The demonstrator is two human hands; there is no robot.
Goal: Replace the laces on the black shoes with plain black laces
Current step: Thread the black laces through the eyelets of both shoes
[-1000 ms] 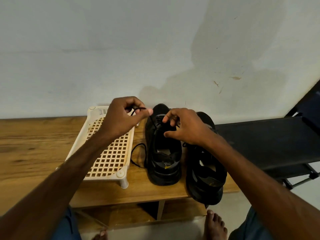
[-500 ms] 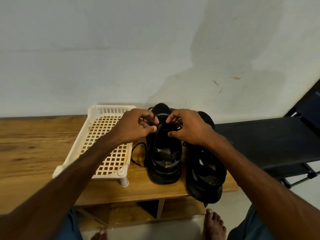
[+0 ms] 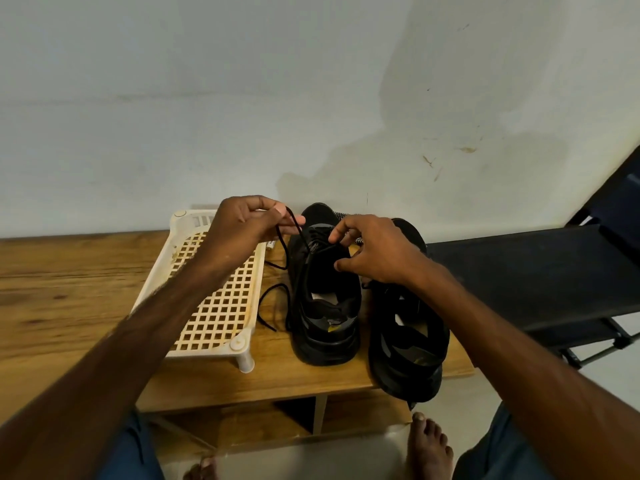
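Two black shoes stand heels toward me on a wooden bench (image 3: pixel 69 292). The left shoe (image 3: pixel 325 306) has a plain black lace (image 3: pixel 273 306) running from its eyelets and trailing in a loop on the bench beside it. My left hand (image 3: pixel 249 226) pinches that lace and lifts it up and to the left of the shoe's toe end. My right hand (image 3: pixel 370 251) hovers over the left shoe's eyelets with thumb and forefinger at the lacing; its grasp is hard to make out. The right shoe (image 3: pixel 408 341) sits partly under my right wrist, overhanging the bench's front edge.
A cream plastic lattice rack (image 3: pixel 214 306) stands on the bench just left of the shoes. A speckled white lace (image 3: pixel 341 214) lies behind the left shoe's toe. A dark folding cot (image 3: pixel 540 271) is to the right. My bare feet (image 3: pixel 431 445) rest on the floor below.
My left hand has pulled away from the shoe, up and to the left, drawing the black lace out with it. My right hand stays at the eyelets.
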